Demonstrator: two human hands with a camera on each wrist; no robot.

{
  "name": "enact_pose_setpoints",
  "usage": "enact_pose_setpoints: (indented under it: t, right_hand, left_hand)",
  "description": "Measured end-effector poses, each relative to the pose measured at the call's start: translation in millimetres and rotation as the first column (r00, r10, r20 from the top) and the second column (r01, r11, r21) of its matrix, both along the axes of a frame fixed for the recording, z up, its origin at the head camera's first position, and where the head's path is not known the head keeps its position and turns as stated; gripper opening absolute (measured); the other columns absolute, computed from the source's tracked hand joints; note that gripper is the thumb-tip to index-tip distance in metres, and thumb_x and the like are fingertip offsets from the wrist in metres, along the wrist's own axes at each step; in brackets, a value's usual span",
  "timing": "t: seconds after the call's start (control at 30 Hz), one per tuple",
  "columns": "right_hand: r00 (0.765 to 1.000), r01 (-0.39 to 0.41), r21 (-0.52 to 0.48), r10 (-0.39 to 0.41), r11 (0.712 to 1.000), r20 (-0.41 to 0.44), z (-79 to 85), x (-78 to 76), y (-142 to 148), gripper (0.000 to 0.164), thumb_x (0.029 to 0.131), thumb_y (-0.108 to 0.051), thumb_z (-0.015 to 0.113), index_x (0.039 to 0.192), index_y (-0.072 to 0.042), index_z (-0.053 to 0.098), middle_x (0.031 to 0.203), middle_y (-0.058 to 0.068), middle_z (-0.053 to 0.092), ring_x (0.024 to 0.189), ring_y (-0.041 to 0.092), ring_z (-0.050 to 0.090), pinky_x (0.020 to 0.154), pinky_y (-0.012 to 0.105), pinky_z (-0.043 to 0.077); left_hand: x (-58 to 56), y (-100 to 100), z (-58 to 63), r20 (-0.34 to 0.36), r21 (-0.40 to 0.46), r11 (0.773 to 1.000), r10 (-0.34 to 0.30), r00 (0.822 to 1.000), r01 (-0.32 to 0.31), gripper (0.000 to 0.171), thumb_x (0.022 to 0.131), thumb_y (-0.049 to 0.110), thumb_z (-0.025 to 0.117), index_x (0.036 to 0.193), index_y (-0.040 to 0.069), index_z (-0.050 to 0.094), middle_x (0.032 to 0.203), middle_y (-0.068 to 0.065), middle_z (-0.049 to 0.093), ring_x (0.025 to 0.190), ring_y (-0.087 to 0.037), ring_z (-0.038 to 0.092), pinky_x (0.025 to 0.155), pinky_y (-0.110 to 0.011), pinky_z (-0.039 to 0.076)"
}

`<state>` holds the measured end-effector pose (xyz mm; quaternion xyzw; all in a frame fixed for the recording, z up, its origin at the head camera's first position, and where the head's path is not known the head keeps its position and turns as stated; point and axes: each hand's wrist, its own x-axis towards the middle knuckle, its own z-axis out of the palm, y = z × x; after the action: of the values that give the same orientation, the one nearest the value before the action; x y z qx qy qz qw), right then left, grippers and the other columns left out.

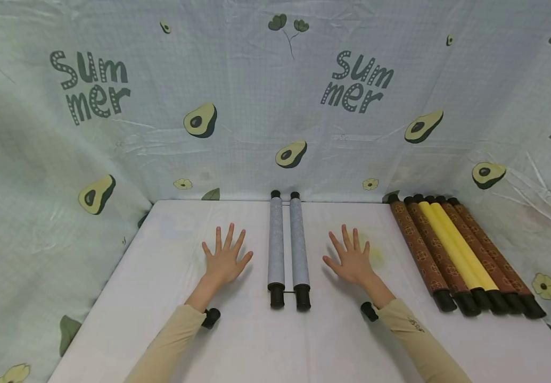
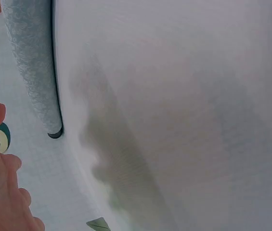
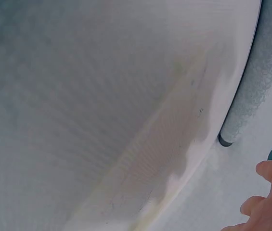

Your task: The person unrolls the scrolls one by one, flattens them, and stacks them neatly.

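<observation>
Nearest, tan sleeves (image 1: 174, 336) w/ small black wrist devices (image 1: 212, 317) were seen extended over the white tbl (image 1: 332, 340). Beyond them, the L hand (image 1: 223, 263) & R hand (image 1: 354, 263) were held w/ fingers straight & spread wide, nothing gripped; whether the tbl was touched couldn't be told. Btwn the hands, apart from both, two pale grey-blue patterned rolls (image 1: 276, 244) w/ black ends (image 1: 277, 298) were laid side by side, a narrow gap left btwn. Step in hand was judged a hands-off pause; for a grip on the rolls, hands would've to be brought inward & fingers curled. Nothing was seen blocking that path. Off to the R, four brown flower-patterned rolls (image 1: 416, 250) were set in a slanted row, two plain yellow rolls (image 1: 449, 246) sandwiched mid-row. At back, a pale sheet (image 1: 246, 170) printed w/ green avocados (image 1: 291, 154) & "summer" lettering (image 1: 358, 82) was hung.
</observation>
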<state>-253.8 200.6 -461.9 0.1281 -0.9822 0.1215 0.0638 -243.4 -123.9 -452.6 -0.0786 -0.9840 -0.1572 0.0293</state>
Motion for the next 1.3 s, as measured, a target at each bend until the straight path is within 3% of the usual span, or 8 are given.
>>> enact_pose_setpoints:
  t: [0.27,0.43,0.63,0.83,0.93,1.0,1.03,1.3]
  right_hand:
    - [1.0,-0.015,0.016,0.015,1.0,0.004,-0.7,0.4,-2.1,0.068,0.086,-0.05,0.046,0.142,-0.018,0.024,0.15,0.017,0.007,0.135,0.043,-0.002,0.096,0.071,0.005]
    - [0.999,-0.031,0.049,0.031,0.998,-0.009,-2.1,4.0,-4.1,0.068,0.086,-0.05,0.046,0.141,-0.018,0.025,0.15,0.015,0.009,0.135,0.042,0.003,0.096,0.07,0.008]
    - [0.998,-0.052,0.055,0.054,0.997,-0.022,-4.8,7.5,-4.3,0.068,0.085,-0.049,0.047,0.141,-0.018,0.025,0.15,0.014,0.01,0.136,0.041,0.004,0.096,0.07,0.009]
    - [0.996,-0.08,0.051,0.082,0.995,-0.035,-4.3,10.7,-4.2,0.067,0.085,-0.049,0.047,0.141,-0.017,0.027,0.15,0.013,0.011,0.136,0.04,0.007,0.096,0.07,0.01]
    - [0.994,-0.1,0.048,0.102,0.994,-0.032,-3.0,13.4,-5.2,0.067,0.086,-0.049,0.047,0.141,-0.017,0.028,0.15,0.013,0.012,0.136,0.04,0.007,0.096,0.07,0.01]
    - [0.993,-0.112,0.043,0.113,0.993,-0.032,-1.6,15.3,-5.8,0.066,0.086,-0.048,0.047,0.141,-0.017,0.028,0.15,0.013,0.013,0.136,0.039,0.006,0.096,0.07,0.011]
    - [0.993,-0.116,0.042,0.117,0.992,-0.03,-1.1,16.0,-6.0,0.066,0.086,-0.048,0.047,0.141,-0.017,0.028,0.15,0.013,0.013,0.136,0.039,0.006,0.096,0.07,0.011]
    - [0.979,-0.19,0.052,0.194,0.98,-0.07,1.5,19.9,-11.7,0.064,0.086,-0.046,0.049,0.139,-0.015,0.032,0.149,0.011,0.018,0.136,0.036,0.014,0.096,0.069,0.015]
  left_hand:
    - [3.4,-4.5,-3.9,-0.02,-0.007,1.0,-0.018,1.0,0.018,0.063,0.091,0.05,0.036,0.143,0.02,0.018,0.151,-0.009,0.001,0.135,-0.038,-0.015,0.095,-0.071,-0.002]
    - [9.0,-6.9,-6.0,-0.054,0.006,1.0,-0.03,0.998,0.031,0.062,0.09,0.048,0.04,0.142,0.019,0.022,0.151,-0.01,0.004,0.136,-0.039,-0.01,0.095,-0.072,-0.001]
    - [12.2,-3.8,-6.5,-0.057,-0.037,0.998,-0.054,0.997,0.052,0.063,0.09,0.049,0.04,0.143,0.021,0.02,0.151,-0.008,0.005,0.137,-0.037,-0.009,0.096,-0.071,0.001]
    - [14.8,1.7,-7.7,-0.159,-0.018,0.992,-0.129,0.979,0.128,0.063,0.09,0.055,0.032,0.143,0.023,0.019,0.152,-0.006,0.005,0.138,-0.034,-0.007,0.097,-0.071,0.0]
    - [18.2,4.9,-4.3,-0.176,-0.022,0.988,-0.156,0.972,0.154,0.063,0.09,0.055,0.032,0.143,0.023,0.02,0.152,-0.006,0.006,0.138,-0.035,-0.005,0.097,-0.07,0.0]
    - [18.7,7.5,-2.6,-0.174,-0.035,0.986,-0.169,0.97,0.165,0.062,0.09,0.053,0.035,0.142,0.022,0.022,0.151,-0.007,0.008,0.138,-0.036,-0.002,0.097,-0.07,0.001]
    - [22.5,9.9,4.0,-0.152,-0.039,0.986,-0.166,0.974,0.162,0.061,0.09,0.048,0.04,0.141,0.019,0.025,0.151,-0.008,0.012,0.138,-0.036,0.001,0.097,-0.07,0.004]
    - [25.7,16.8,9.0,-0.123,-0.075,0.972,-0.228,0.966,0.22,0.06,0.089,0.045,0.045,0.14,0.019,0.029,0.15,-0.005,0.015,0.138,-0.035,0.005,0.098,-0.069,0.009]
